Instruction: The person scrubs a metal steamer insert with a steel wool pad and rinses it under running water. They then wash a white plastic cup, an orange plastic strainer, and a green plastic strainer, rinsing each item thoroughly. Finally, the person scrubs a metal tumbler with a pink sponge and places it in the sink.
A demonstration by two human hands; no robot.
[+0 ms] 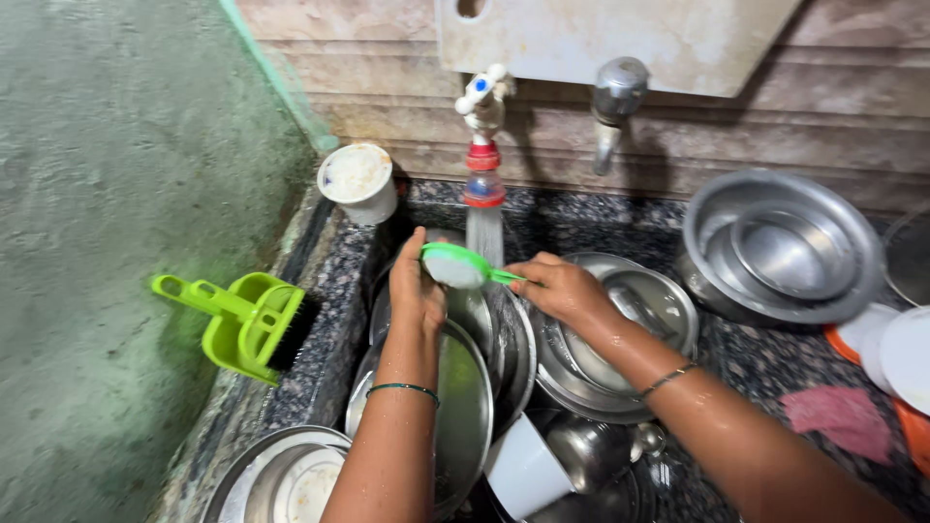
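We hold a green strainer [453, 264] under the tap [482, 107]. Left hand [415, 291] cups its rim; right hand [562, 288] grips its handle. Steel plates [465, 407] fill the sink below.

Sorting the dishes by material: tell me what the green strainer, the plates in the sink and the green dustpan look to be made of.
Green strainer: plastic rim and handle by its even matte colour; the mesh is too blurred to tell. Plates in the sink: probably stainless steel, grey and mirror-shiny with reflections. Green dustpan: moulded plastic, dull uniform lime, with dark bristles.
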